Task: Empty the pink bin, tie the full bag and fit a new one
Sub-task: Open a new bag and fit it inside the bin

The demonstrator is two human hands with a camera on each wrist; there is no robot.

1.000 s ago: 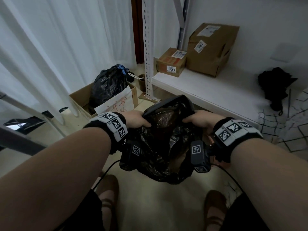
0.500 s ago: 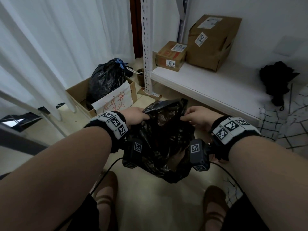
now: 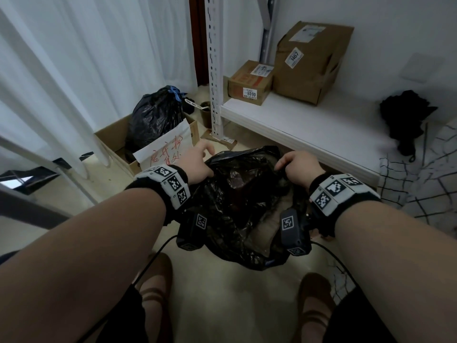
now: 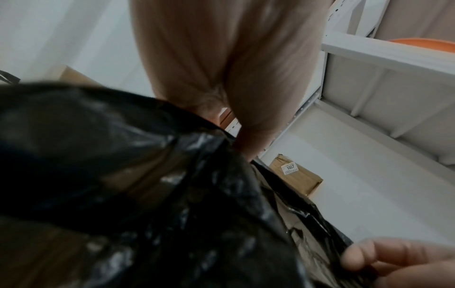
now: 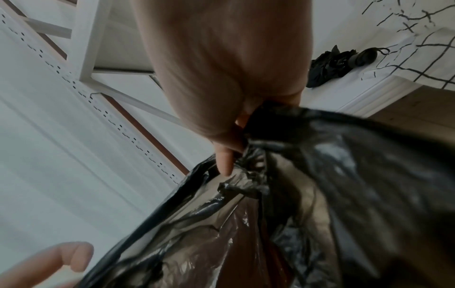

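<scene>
I hold a black bin bag point(image 3: 242, 199) open-mouthed between both hands above the floor, brown rubbish showing through its thin plastic point(image 5: 320, 194). My left hand point(image 3: 197, 162) is at the bag's left rim, thumb on the edge and fingers stretched forward on the outside. In the left wrist view its thumb point(image 4: 243, 144) runs down into a fold of the bag point(image 4: 147, 185). My right hand point(image 3: 294, 164) grips the right rim, its fingertips point(image 5: 224, 161) pinching a gathered tuft of plastic. No pink bin is in view.
A cardboard box holding a tied black bag point(image 3: 153, 117) and a handwritten sign stands at the left by the white curtain point(image 3: 61, 70). A white shelf point(image 3: 309, 129) with two parcels point(image 3: 249, 81) and a black umbrella point(image 3: 405, 115) lies just beyond the bag.
The bag's raised top has sunk and its mouth has spread wider between my hands. My left fingers have stretched forward off the plastic; the right hand keeps its grip.
</scene>
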